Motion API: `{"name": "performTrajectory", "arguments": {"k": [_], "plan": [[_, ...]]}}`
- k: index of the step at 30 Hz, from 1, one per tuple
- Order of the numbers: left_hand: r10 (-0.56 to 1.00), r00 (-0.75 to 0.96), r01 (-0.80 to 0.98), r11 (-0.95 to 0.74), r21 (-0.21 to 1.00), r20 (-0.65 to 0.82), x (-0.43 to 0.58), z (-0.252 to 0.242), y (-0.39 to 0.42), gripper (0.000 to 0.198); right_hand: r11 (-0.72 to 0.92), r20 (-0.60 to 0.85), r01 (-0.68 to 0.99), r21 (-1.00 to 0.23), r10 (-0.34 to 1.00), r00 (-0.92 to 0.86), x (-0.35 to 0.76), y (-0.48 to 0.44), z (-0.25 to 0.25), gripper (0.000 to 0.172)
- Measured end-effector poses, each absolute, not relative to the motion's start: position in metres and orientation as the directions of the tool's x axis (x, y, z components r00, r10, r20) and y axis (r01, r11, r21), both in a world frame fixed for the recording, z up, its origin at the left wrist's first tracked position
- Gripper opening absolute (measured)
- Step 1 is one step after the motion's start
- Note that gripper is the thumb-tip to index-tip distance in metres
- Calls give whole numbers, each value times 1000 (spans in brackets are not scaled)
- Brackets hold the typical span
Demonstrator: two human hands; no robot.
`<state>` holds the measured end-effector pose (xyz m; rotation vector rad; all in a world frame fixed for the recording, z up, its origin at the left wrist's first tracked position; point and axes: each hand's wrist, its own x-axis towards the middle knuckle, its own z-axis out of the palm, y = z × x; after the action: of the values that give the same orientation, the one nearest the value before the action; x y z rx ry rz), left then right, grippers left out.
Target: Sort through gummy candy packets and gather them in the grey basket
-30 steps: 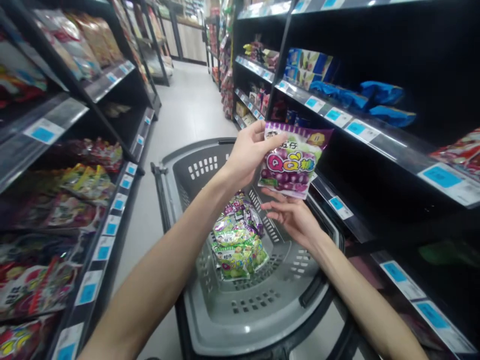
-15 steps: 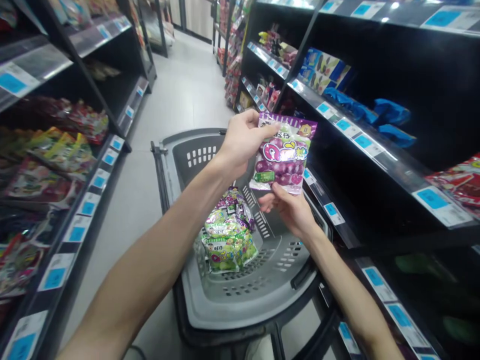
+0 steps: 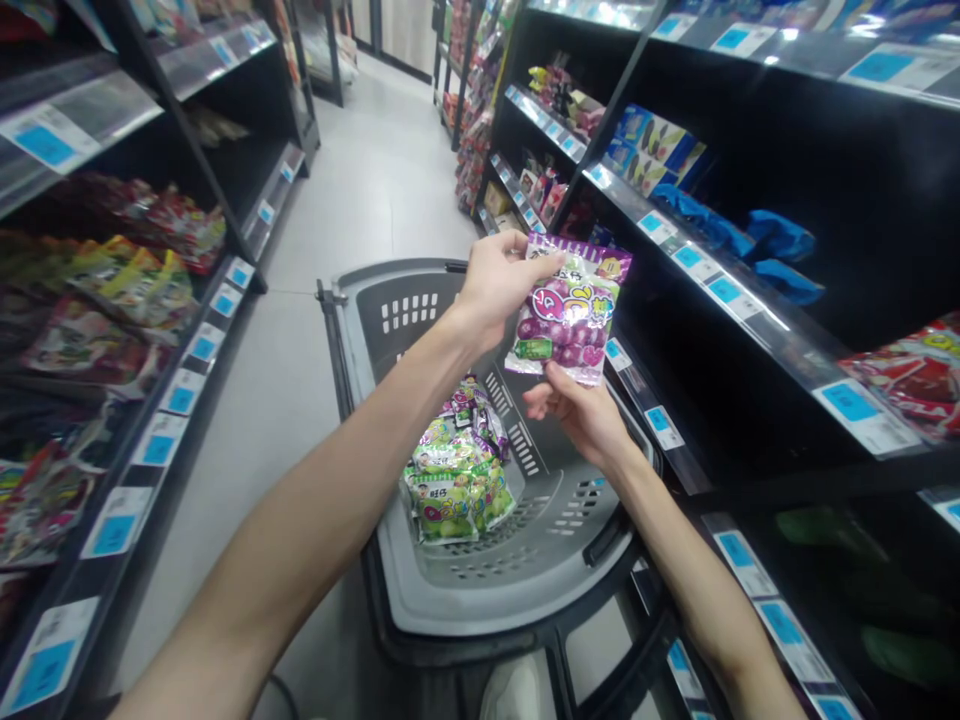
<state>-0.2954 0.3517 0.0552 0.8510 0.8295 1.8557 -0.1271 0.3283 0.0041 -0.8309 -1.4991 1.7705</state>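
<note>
The left hand (image 3: 502, 285) pinches the purple bag (image 3: 568, 310) at ten o'clock, above the basket's (image 3: 517, 608) one-o'clock side, with the right hand's (image 3: 581, 415) thumb at six, fingers loosely curled, hold unclear, so light pressure should prevent crumpling.

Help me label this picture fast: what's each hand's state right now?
Left hand: closed, holding the purple candy bag by its upper left side.
Right hand: half curled, thumb on the bag's bottom edge; whether it pinches cannot be told.
</note>
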Motion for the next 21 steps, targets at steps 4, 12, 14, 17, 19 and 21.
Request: {"name": "performTrajectory", "arguments": {"k": [4,12,14,17,19,21], "plan": [[916,-342,-432,-351,831,208,-294,54,351,27,-136,-58,-91,-987,813,-580,-124,325,3,38],[914,-345,-431,-355,830,212,-292,52,352,26,-129,-66,-71,-989,819,-570,-123,323,3,39],[915,-343,-432,-354,829,212,-292,52,351,28,-131,-65,-75,-989,818,-572,-123,323,3,40],[921,-331,-432,-343,834,207,-292,53,350,29,-134,-65,-79,-988,818,-571,-123,322,4,39],[925,-324,-437,-332,836,198,-293,53,350,28,-132,-68,-72,-989,821,-568,-122,322,4,39],[928,-320,-444,-324,835,190,-293,53,350,26,-128,-68,-66,-990,821,-566,-122,322,4,39]]}}
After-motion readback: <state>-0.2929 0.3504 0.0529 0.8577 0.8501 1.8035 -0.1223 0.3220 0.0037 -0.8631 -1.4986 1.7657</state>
